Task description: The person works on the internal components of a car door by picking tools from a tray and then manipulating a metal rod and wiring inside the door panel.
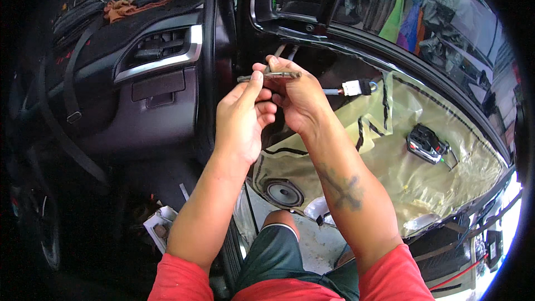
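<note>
Both my hands are raised together in front of the opened car door, pinching a slim grey-brown metal bar (273, 76) that lies roughly level. My left hand (242, 114) has its thumb pressed against the bar's left part, with the other fingers curled beneath. My right hand (301, 97) grips the bar's right part; its fingers are partly hidden behind the bar. What kind of part the bar is I cannot make out. Just right of my right hand, a white wiring connector (355, 87) hangs on its cable by the bare door panel.
Yellowish plastic sheeting (412, 184) with black sealant strips covers the door's inner side. A round speaker (284, 193) sits low in it, and a black door handle unit (426, 144) hangs by wires. The dashboard (161, 95) is at left, with an open-topped box (159, 226) below.
</note>
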### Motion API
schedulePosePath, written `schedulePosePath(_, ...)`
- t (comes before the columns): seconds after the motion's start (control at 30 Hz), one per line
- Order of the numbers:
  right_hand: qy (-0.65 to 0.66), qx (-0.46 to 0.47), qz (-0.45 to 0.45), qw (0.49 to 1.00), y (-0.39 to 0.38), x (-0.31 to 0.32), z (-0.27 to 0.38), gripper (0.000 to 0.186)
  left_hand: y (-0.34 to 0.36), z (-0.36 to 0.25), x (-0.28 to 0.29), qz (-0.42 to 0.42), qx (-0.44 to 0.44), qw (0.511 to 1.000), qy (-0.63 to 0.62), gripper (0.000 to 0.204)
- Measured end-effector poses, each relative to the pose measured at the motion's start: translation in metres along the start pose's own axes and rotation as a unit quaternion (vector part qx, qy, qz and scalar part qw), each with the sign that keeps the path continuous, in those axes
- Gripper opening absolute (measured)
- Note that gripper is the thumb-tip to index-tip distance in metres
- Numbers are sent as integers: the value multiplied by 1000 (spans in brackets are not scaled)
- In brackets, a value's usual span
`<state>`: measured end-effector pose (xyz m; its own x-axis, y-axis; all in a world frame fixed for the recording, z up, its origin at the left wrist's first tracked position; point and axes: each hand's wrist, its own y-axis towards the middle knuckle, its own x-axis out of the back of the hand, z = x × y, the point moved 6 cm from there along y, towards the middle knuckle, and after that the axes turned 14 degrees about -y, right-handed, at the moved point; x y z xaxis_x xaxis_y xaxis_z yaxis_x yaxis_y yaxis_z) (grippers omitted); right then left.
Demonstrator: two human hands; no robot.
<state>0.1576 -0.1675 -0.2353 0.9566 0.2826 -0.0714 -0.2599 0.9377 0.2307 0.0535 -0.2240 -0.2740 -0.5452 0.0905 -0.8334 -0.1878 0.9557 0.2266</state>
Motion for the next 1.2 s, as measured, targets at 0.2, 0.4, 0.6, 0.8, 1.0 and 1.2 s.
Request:
schedulePosePath(0.2,103,-12,52,993,-6,14,-8,45,16,-19,-14,37,-61,995,66,27)
schedulePosePath(0.4,-44,23,31,998,-35,34,19,58,11,-52,-31,107,-334,772,530,23)
schedulePosePath(0.6,62,-20,9,998,15,5,16,27,-17,-40,-54,201,-506,435,717,37)
schedulePosePath(0.8,34,-59,-46,997,18,3,13,16,-47,-38,-50,220,-605,437,628,36)
schedulePosePath(1.0,-54,-82,-24,995,19,-2,13,18,-5,-11,24,32,58,964,257,71)
schedulePosePath(1.2,-35,-88,21,995,17,-3,17,20,11,-18,-5,-12,-45,984,172,35)
